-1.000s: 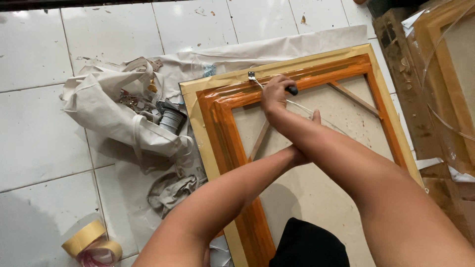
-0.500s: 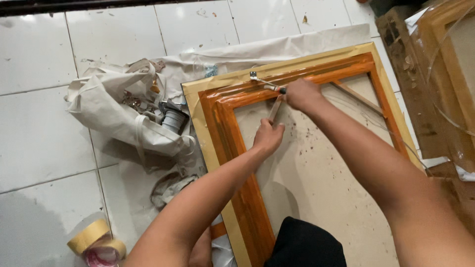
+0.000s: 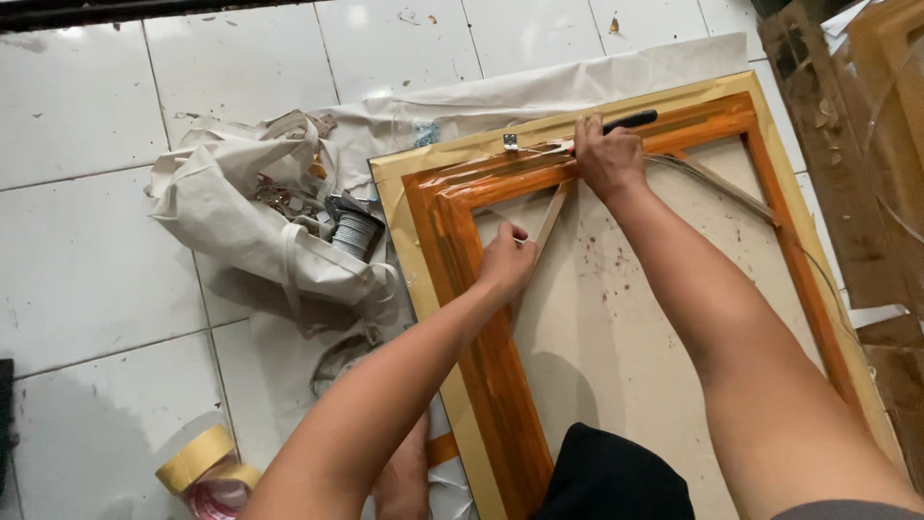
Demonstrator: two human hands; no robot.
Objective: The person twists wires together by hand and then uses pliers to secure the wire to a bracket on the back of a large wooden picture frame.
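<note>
Wooden frame [image 3: 452, 250] on floor | right hand [image 3: 608, 159] grips black-handled tool [image 3: 630, 121] at top rail | left hand [image 3: 505, 265] closed on corner brace [image 3: 551, 220]

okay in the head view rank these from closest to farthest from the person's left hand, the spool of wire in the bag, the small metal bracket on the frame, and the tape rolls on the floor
From the left hand:
1. Spool of wire, to its left in the cloth bag.
2. Metal bracket, above it on the frame's top rail.
3. Tape rolls, lower left on the floor.
</note>
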